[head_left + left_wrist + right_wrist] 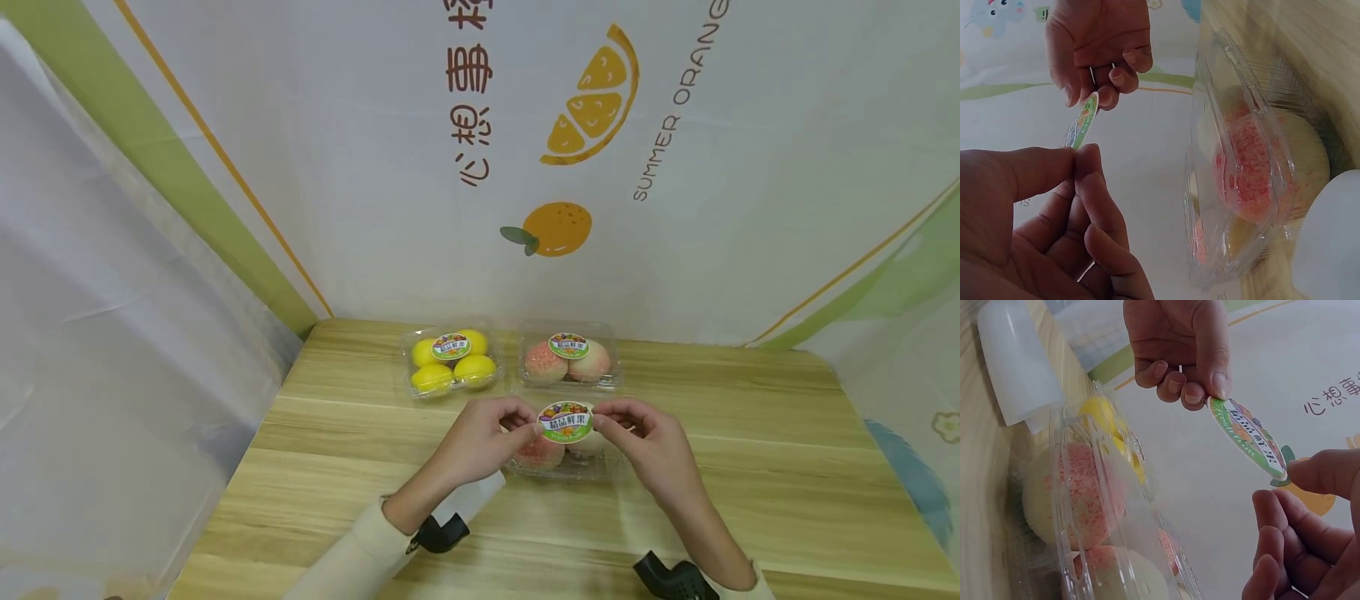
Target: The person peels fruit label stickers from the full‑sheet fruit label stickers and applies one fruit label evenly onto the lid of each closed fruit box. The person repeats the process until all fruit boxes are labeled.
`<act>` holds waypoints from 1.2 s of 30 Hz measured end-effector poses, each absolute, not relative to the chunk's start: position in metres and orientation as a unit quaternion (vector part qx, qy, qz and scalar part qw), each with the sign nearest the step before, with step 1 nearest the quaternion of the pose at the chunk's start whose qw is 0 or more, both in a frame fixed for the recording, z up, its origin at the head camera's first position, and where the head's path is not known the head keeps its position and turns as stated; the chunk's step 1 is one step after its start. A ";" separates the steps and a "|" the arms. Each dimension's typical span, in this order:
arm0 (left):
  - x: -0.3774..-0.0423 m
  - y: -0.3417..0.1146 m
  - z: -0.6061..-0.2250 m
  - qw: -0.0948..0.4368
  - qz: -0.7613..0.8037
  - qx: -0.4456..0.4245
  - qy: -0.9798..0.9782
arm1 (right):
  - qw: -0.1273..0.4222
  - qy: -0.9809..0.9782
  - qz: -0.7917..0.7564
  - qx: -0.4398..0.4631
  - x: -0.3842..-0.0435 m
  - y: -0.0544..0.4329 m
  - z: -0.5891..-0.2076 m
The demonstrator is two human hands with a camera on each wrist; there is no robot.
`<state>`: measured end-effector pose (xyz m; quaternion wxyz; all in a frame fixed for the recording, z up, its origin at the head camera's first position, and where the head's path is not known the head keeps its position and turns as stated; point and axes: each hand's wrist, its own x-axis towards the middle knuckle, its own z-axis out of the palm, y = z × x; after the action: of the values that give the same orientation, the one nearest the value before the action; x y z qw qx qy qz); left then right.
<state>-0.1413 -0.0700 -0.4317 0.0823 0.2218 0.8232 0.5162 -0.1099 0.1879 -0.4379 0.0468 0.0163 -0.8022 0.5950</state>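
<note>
An oval fruit label sticker (566,422) with coloured print and a green lower edge is stretched between the two hands. My left hand (491,437) pinches its left end between thumb and forefinger. At the opposite end, my right hand (652,442) has the label's edge between thumb and forefinger. Below lies a closed clear plastic box (592,471) holding peaches, one of them a red-speckled peach (1250,165). In both wrist views the label (1249,439) is held apart from the lid, tilted. The hands and label partly cover the box in the head view.
Behind stand a labelled clear box of yellow fruit (453,364) and a labelled clear box of peaches (570,358). A white sheet (471,497) lies on the wooden table (750,483) under the left forearm. Printed cloth (390,208) hangs along the table's back edge.
</note>
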 end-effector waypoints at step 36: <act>-0.160 -0.066 -0.434 0.104 0.495 0.211 0.836 | 0.011 -0.821 0.570 0.004 -0.123 0.190 -0.441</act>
<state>-0.1597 -0.0661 -0.4338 0.1042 0.2108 0.8363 0.4953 -0.1230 0.1896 -0.4411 0.0107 0.0045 -0.8214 0.5702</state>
